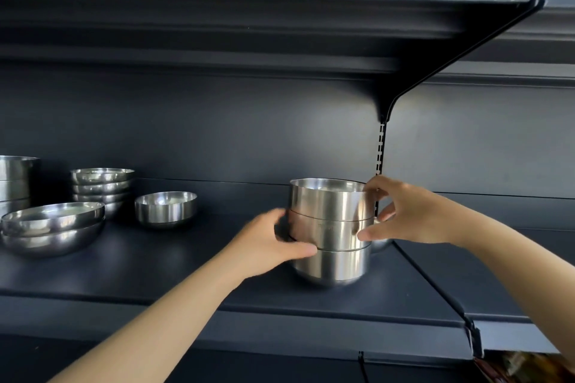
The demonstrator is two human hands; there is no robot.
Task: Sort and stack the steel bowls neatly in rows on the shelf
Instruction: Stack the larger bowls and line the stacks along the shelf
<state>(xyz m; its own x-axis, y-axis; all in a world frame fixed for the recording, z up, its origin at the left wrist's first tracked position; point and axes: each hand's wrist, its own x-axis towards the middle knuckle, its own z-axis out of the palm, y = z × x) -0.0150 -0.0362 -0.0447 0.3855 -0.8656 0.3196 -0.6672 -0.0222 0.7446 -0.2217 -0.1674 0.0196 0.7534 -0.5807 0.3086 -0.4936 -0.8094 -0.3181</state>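
A stack of three straight-sided steel bowls (331, 227) stands on the dark shelf (186, 264), right of centre. My left hand (264, 242) grips the stack's left side, its thumb on the front at the seam above the bottom bowl. My right hand (401, 214) holds the right side, fingers curled at the top bowl's rim and thumb pressing the middle bowl. Further left are a single round bowl (165, 207), a stack of several small round bowls (102, 188), two wide shallow bowls (51, 227) nested, and a tall stack (15, 180) cut by the left edge.
An upper shelf (249, 9) overhangs, held by a black bracket (435, 71) just right of the held stack. A slotted upright (380, 149) runs behind the stack. The shelf's right section (485, 274) begins beside my right hand. A brown packet (522, 367) shows at bottom right.
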